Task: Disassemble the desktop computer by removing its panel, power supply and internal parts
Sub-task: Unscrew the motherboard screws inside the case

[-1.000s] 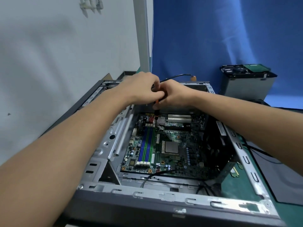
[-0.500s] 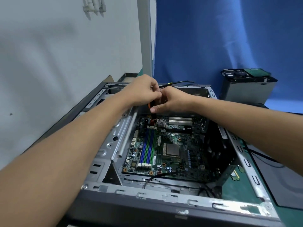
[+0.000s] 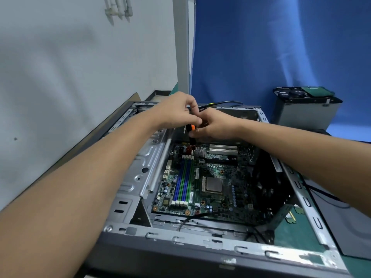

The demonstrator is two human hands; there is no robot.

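Grip of left hand (image 3: 176, 111) and right hand (image 3: 216, 123) hides most of screwdriver (image 3: 190, 128).

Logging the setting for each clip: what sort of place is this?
Likely an electronics repair or teardown bench staged for recording: an opened desktop case lies with its motherboard bare, a metal box carrying a drive stands aside, and a blue backdrop hangs behind.

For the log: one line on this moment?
left hand, right hand hold screwdriver | tip at motherboard far edge | case open | drive cage set aside
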